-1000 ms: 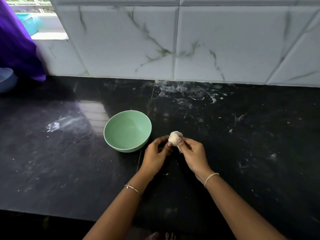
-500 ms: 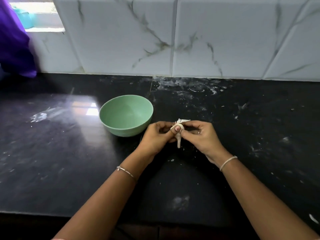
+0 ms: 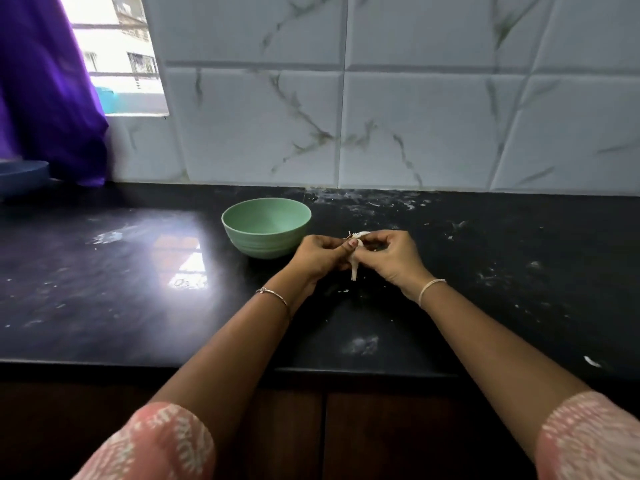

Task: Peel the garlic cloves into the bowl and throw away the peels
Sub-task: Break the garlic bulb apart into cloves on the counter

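A white garlic bulb (image 3: 360, 237) is held between both hands just above the black counter (image 3: 138, 271). My left hand (image 3: 320, 252) grips it from the left, thumb pressed on top. My right hand (image 3: 391, 254) pinches it from the right. A strip of white peel (image 3: 354, 270) hangs down from the bulb between the hands. Most of the bulb is hidden by my fingers. The pale green bowl (image 3: 266, 226) stands just left of my left hand, and its visible inside holds nothing.
White peel crumbs (image 3: 381, 202) lie scattered on the counter near the tiled wall and to the right. A purple curtain (image 3: 48, 98) and a blue plate (image 3: 20, 174) are at the far left. The counter's front edge runs below my forearms.
The head camera has tilted up and back, showing more wall and my sleeves. A strip of peel that was on the bulb now hangs below it. Both hands stay on the garlic.
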Motion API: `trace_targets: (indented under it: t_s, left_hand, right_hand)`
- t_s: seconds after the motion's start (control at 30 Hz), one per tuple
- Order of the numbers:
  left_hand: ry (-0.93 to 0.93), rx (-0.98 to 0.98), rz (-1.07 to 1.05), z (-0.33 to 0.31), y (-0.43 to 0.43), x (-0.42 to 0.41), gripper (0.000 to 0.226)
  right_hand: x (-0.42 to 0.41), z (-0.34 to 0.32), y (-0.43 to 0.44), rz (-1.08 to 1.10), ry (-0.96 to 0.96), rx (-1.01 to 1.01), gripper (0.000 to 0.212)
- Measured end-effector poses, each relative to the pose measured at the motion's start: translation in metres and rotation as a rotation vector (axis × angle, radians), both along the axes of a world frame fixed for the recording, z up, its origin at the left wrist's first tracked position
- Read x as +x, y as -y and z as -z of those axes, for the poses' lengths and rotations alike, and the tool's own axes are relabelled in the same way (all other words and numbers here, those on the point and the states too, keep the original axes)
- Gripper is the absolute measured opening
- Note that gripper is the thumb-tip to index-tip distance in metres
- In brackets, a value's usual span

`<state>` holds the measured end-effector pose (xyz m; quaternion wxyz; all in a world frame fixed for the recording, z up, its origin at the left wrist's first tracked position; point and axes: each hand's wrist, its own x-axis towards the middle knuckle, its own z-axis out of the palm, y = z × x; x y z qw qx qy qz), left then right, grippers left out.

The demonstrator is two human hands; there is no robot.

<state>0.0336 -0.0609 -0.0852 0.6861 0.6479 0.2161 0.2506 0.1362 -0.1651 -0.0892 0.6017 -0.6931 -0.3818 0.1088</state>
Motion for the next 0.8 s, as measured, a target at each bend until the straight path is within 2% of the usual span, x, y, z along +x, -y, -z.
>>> trace_targets:
  t_s: [0.43, 0.67, 0.8]
  left_hand:
    - [-0.075, 0.093, -0.081, 0.003, -0.015, 0.024, 0.03]
    - [-0.067, 0.123, -0.055, 0.003, -0.018, 0.028, 0.026]
    - [-0.06, 0.154, -0.055, 0.005, -0.014, 0.025, 0.023]
  right_hand:
    - [0.013, -0.003, -0.014, 0.019, 0.31, -0.1, 0.014]
    - [0.018, -0.003, -0.018, 0.037, 0.544, -0.199, 0.024]
    - [0.016, -0.003, -0.013, 0.052, 0.676, -0.247, 0.019]
